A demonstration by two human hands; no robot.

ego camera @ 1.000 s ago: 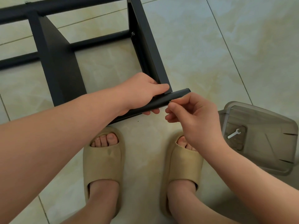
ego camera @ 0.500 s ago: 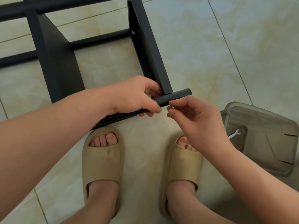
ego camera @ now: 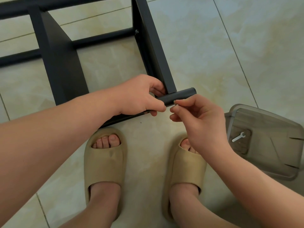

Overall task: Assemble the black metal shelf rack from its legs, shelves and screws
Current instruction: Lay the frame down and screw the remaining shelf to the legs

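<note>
Gripping tubular leg (ego camera: 181,95) in left hand (ego camera: 139,96), steadying it; pinching likely screw (ego camera: 175,101) in right hand (ego camera: 200,119) at leg's 6 o'clock; holding screw square for threading.

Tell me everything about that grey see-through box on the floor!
The box is smoky grey, see-through plastic with rounded corners and a low raised rim. It lies flat on the tiled floor, to the right of the right slipper. Its bottom shows moulded panels and a few slits near the right side. One small white wrench lies slanted inside, near the left end. The box's right edge runs out of the picture.
</note>
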